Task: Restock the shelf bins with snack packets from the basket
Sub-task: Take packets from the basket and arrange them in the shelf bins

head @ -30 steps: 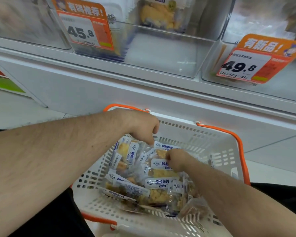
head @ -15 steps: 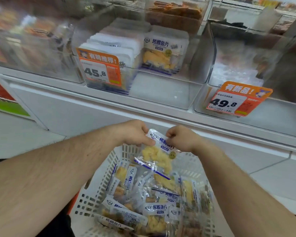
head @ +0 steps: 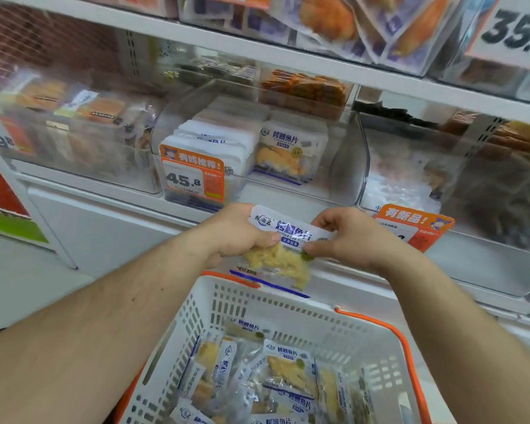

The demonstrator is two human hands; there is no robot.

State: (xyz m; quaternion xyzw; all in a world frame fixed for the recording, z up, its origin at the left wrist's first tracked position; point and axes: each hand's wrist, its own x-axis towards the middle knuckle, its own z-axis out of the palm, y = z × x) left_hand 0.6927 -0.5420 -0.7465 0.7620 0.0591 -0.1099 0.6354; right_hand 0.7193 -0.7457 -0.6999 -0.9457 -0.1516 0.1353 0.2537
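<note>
Clear-film snack packet (head: 283, 246) pinched at its top edge by left hand (head: 236, 234) and right hand (head: 346, 237), above the basket (head: 288, 304) — below the bin (head: 343, 179). Risk: slick film slips — falls back.

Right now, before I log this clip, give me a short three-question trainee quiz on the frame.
1. True or false: both hands hold the same snack packet.
2. Which price tag hangs on the clear bin directly behind the held packet? A) 45.8 B) 59.8 C) 35
3. Fill in: the remaining packets lie in a white ___ with orange handles.

Key
1. True: the left hand and the right hand each have a grip on the packet's top edge, above the basket.
2. A: the 45.8 tag.
3. basket.
</note>
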